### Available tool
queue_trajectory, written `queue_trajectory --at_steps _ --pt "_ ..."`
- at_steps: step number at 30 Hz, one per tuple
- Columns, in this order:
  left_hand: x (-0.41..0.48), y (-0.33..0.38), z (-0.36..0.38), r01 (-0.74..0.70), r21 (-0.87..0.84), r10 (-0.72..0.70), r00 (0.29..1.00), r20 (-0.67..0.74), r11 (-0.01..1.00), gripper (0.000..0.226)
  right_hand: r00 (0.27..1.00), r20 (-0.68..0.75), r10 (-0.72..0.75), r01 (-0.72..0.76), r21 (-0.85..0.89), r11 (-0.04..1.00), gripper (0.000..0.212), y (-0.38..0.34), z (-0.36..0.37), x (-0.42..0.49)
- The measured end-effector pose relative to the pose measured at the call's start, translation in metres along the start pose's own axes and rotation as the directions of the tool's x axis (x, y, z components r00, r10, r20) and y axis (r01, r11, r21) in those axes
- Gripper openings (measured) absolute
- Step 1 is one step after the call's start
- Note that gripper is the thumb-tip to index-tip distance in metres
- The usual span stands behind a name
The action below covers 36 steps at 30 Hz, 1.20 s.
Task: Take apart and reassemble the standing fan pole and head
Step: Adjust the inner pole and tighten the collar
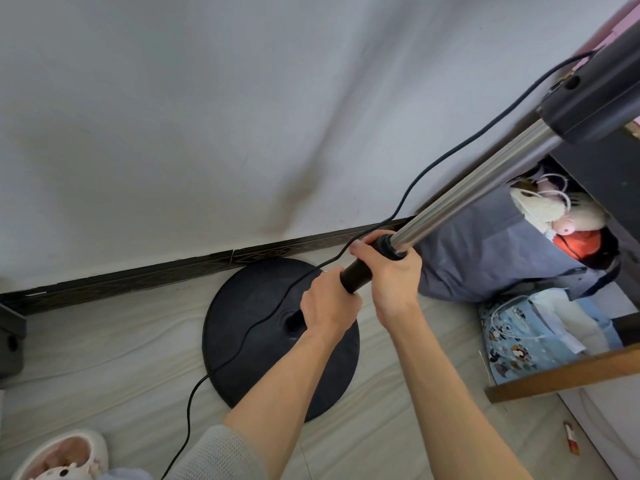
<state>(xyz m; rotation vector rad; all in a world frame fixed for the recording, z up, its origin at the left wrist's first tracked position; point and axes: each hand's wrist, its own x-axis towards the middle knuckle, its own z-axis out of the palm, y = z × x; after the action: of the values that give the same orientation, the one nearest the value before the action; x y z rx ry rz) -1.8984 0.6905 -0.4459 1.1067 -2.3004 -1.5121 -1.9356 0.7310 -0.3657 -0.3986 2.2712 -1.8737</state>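
Grey knit sleeve (211, 455) covers the left forearm at the bottom edge, with a pale slipper (65, 457) just to its left on the floor (104, 341). Both bare forearms reach up to the fan pole. The left hand (329, 303) is clenched around the black lower tube (356, 275), its knuckles toward the wall. The right hand (389, 271) grasps the black collar (389, 247) at the top of that tube, just above the left hand and touching it. From the collar a shiny steel upper tube (485, 181) runs up and to the right into a dark housing (595, 95) at the top right corner. Below the hands, the black tube stands in the middle of a round black base (249, 313) resting on the floor. A black cord (242, 344) drops from the housing, passes behind the hands, crosses the base and trails off toward the sleeve. To the right of the base lies a blue-grey cloth bundle (485, 258) with soft toys (540, 206) on it. Beyond the base, a dark skirting board (138, 278) runs along the foot of a white wall (207, 116).
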Motion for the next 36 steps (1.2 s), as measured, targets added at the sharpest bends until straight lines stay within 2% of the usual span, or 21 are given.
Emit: queue_trajectory --at_steps 5,9,11,14,16,18,21,23,26,30,33,36 --pt "-0.001 0.001 0.005 0.016 -0.031 -0.018 0.999 -0.045 0.999 0.02 0.974 -0.228 0.007 -0.003 0.021 1.0 0.02 -0.002 0.016 -0.006" --pt "-0.002 0.001 0.006 -0.011 -0.032 0.009 0.999 -0.05 0.999 0.014 0.944 -0.327 0.048 -0.036 0.043 0.998 0.022 0.001 0.02 -0.007" --pt "-0.001 0.001 0.004 -0.022 -0.016 0.021 0.999 -0.026 1.0 0.01 0.966 -0.257 0.022 -0.018 0.018 1.0 0.021 0.0 0.015 -0.006" --pt "0.001 -0.002 0.001 -0.051 0.021 0.05 0.999 0.021 0.999 0.007 0.999 0.036 -0.015 0.015 -0.004 1.0 0.028 0.0 -0.007 -0.001" --pt "0.001 -0.003 0.0 -0.064 0.016 0.063 0.998 0.022 0.998 0.013 0.968 0.247 0.036 -0.056 0.073 0.996 0.035 0.0 -0.021 0.007" --pt "0.001 -0.003 0.001 -0.054 -0.006 0.054 0.999 -0.001 0.999 0.016 0.936 0.34 0.085 -0.105 0.04 0.994 0.033 0.001 -0.025 0.011" --pt "0.0 -0.002 0.002 -0.03 -0.013 0.03 0.999 -0.011 0.999 0.012 0.982 0.175 0.067 -0.056 -0.068 0.996 0.025 0.004 -0.017 0.007" --pt "0.0 -0.003 0.003 -0.013 -0.013 0.012 1.0 -0.019 1.0 0.01 0.997 0.059 0.04 -0.035 -0.079 0.996 0.019 0.004 -0.009 0.001" --pt "0.0 -0.003 0.003 -0.025 -0.008 0.025 1.0 -0.017 1.0 0.01 0.999 -0.024 0.042 -0.043 -0.07 0.997 0.013 0.002 -0.001 -0.003" --pt "0.001 -0.005 0.004 -0.038 -0.007 0.038 0.999 -0.016 0.999 0.018 0.99 -0.131 0.054 -0.061 -0.048 0.997 0.02 0.003 0.006 -0.004" --pt "0.002 -0.006 0.006 -0.033 -0.014 0.033 0.999 -0.028 0.999 0.023 0.984 -0.171 0.058 -0.064 -0.033 0.997 0.023 0.004 0.009 -0.005" --pt "0.002 -0.009 0.005 -0.036 0.034 0.037 0.999 -0.013 0.999 0.014 0.993 -0.109 0.054 -0.065 -0.104 0.992 0.013 0.004 0.003 -0.006"
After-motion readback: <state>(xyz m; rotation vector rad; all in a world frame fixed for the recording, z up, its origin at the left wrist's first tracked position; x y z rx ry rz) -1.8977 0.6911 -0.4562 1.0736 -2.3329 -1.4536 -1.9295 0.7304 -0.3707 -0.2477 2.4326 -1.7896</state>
